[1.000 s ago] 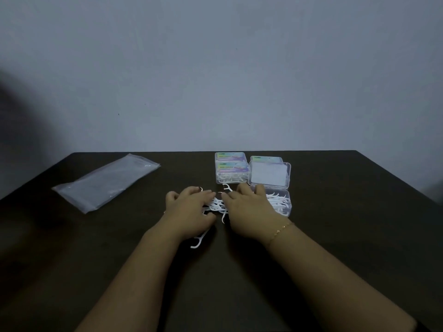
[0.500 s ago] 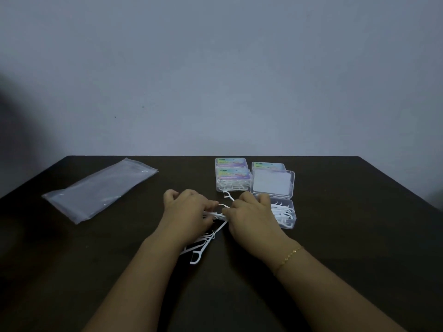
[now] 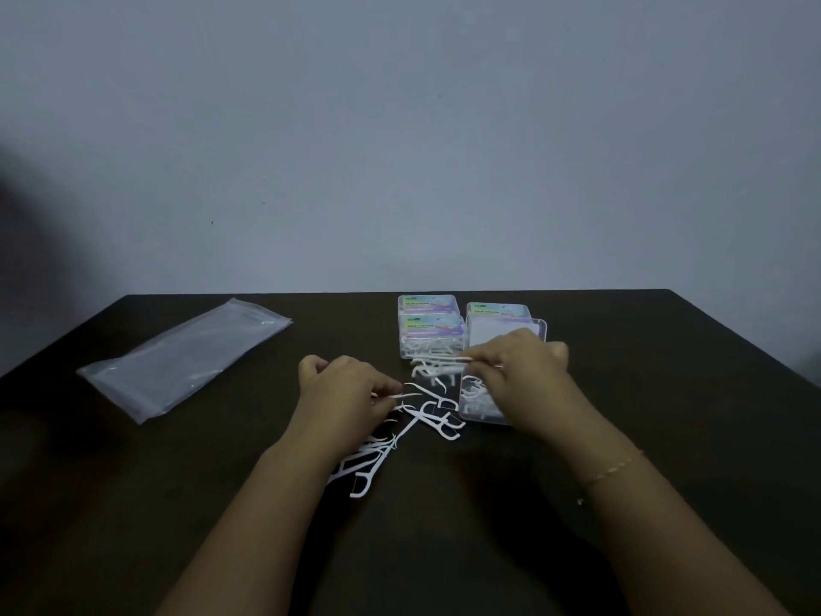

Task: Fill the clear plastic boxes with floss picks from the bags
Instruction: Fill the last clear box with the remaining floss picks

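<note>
On the dark brown table (image 3: pixel 622 504), near its far edge, a small open clear plastic box (image 3: pixel 482 409) holds a few white floss picks, its hinged lid (image 3: pixel 506 333) standing up behind it. Over this box hovers the right hand (image 3: pixel 517 375), whose fingers (image 3: pixel 491 364) pinch a small bundle of white floss picks (image 3: pixel 437 360) that sticks out to the left. Left of it, the left hand (image 3: pixel 344 393) pinches a single white floss pick (image 3: pixel 406 395) between curled fingers. Loose white floss picks (image 3: pixel 400 437) lie scattered on the table between and beneath the hands. Three closed clear boxes with colourful labels (image 3: pixel 431 324) sit just beyond the open one. Far to the left lies a flat clear plastic bag (image 3: pixel 182 357). A thin gold bracelet (image 3: pixel 608 473) circles the right wrist.
</note>
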